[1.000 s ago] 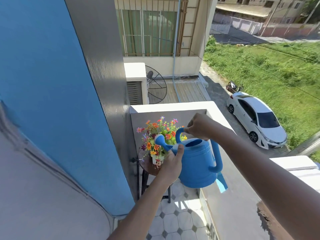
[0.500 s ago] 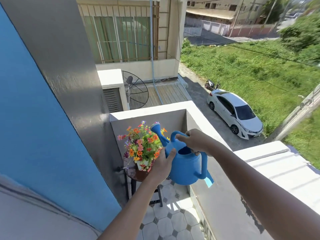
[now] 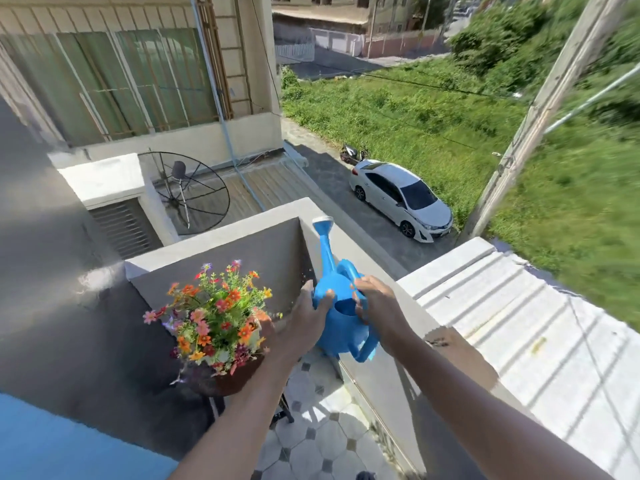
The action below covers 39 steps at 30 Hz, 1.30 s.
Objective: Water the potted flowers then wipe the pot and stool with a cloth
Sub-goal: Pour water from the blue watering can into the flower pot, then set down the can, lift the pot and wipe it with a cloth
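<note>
A blue watering can [image 3: 341, 327] is held upright to the right of the flowers, its spout pointing up and away from them. My left hand [image 3: 304, 320] presses on the can's left side near the spout base. My right hand [image 3: 375, 303] grips the can's top handle. The potted flowers [image 3: 216, 313], orange, pink and purple in a white pot, stand on a round brown stool [image 3: 232, 381] in the balcony corner. No cloth is in view.
A grey parapet wall [image 3: 242, 233] closes the balcony corner behind and right of the stool. A dark grey wall and a blue wall [image 3: 52, 441] rise on the left. The floor [image 3: 322, 438] has pale octagonal tiles. Far below are a white car and grass.
The can has tipped back from pouring over the flowers to upright, and has moved right, away from them. Both hands stayed on it. My view has turned to the right.
</note>
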### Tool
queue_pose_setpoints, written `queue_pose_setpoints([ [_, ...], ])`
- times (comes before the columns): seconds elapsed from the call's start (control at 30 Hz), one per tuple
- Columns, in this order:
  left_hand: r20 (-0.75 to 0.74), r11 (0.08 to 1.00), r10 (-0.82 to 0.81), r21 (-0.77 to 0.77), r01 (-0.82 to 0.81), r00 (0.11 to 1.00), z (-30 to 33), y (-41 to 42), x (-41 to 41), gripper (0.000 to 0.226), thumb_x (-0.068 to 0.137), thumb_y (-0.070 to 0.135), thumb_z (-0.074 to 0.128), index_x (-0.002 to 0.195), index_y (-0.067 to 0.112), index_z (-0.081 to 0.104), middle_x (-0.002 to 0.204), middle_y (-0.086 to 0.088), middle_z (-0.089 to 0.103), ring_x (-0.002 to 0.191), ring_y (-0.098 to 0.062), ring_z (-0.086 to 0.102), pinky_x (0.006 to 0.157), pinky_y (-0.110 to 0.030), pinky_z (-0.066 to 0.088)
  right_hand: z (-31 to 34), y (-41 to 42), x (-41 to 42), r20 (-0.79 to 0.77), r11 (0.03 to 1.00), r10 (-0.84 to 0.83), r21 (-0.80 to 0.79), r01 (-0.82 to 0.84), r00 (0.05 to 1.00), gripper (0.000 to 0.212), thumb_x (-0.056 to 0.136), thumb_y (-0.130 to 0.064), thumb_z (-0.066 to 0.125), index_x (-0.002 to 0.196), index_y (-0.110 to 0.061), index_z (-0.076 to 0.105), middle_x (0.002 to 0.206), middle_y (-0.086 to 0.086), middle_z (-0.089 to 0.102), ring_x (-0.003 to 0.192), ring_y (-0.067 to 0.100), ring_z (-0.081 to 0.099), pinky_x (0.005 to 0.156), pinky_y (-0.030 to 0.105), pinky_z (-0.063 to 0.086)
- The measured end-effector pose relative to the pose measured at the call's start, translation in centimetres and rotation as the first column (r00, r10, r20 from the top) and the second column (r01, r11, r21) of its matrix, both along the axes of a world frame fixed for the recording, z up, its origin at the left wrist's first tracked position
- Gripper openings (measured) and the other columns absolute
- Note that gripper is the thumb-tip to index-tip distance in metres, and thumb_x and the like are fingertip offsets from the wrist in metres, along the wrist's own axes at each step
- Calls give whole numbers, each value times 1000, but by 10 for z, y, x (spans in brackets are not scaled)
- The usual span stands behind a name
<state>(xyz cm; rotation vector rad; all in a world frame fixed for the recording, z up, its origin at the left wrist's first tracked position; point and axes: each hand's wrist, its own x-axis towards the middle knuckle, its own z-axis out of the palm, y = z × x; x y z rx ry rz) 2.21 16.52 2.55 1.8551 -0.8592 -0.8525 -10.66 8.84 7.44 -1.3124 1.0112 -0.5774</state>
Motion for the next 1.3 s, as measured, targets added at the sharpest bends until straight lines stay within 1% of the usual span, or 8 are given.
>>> queue_pose_setpoints([
  [0.13,-71,996,7,-92,-13,997,-21,-53,-18,17,89,44,61,102,35,55,103,8,69,91,-6,67,86,-22,54,-9,-32,-19,2,988,-157,-15,157,988,20,92,-25,52,74,-17,54,68,2,49,58,15,46,58,31,38],
  [0.2,-92,995,-68,-85,60,993,-32,-76,-28,18,91,41,62,107,33,57,112,5,65,93,5,65,91,-22,51,-13,-50,-29,-51,977,-214,-7,214,975,20,83,-38,54,75,-20,60,71,2,54,62,17,50,63,37,42],
  [0.33,-134,982,-187,16,191,973,-48,-114,-49,61,88,63,53,130,19,51,126,4,61,114,-11,60,95,-26,47,-28,-91,-45,-118,960,-271,45,277,955,21,88,-36,55,91,-18,65,84,0,61,78,18,55,74,37,45],
  [0.43,-147,975,-200,65,212,969,-61,-146,-60,45,92,59,50,119,24,55,110,11,64,101,-4,62,78,-13,45,-46,-127,-54,-102,937,-303,151,316,948,23,91,-32,60,96,-10,65,86,5,61,79,20,55,74,35,44],
  [0.6,-152,976,-183,92,198,971,-99,-194,-61,63,84,68,49,128,25,57,123,4,67,111,-13,63,103,-38,48,-67,-163,-66,-138,938,-252,209,277,958,22,95,-34,58,92,-13,63,78,2,59,59,13,48,53,25,39],
  [0.9,-209,968,-244,-2,249,947,-117,-243,-50,33,102,25,46,129,14,61,123,-6,69,116,-23,62,103,-34,46,-85,-191,-76,-25,897,-150,418,146,988,12,96,-22,61,105,-15,63,86,5,67,59,13,62,54,21,48],
  [1.1,-209,937,-316,88,339,926,-118,-247,-41,52,96,45,53,137,14,54,131,-7,65,123,-23,59,110,-42,41,-90,-193,-86,-35,916,-115,383,120,993,20,97,-27,59,108,-12,66,95,6,73,62,17,66,53,25,50],
  [1.3,213,996,-27,-75,44,977,-45,-248,-66,37,99,34,50,130,13,57,127,0,63,115,-13,58,95,-27,45,-103,-202,-133,-156,918,-332,174,356,930,11,93,-17,58,95,-12,68,86,7,69,58,15,53,46,26,40],
])
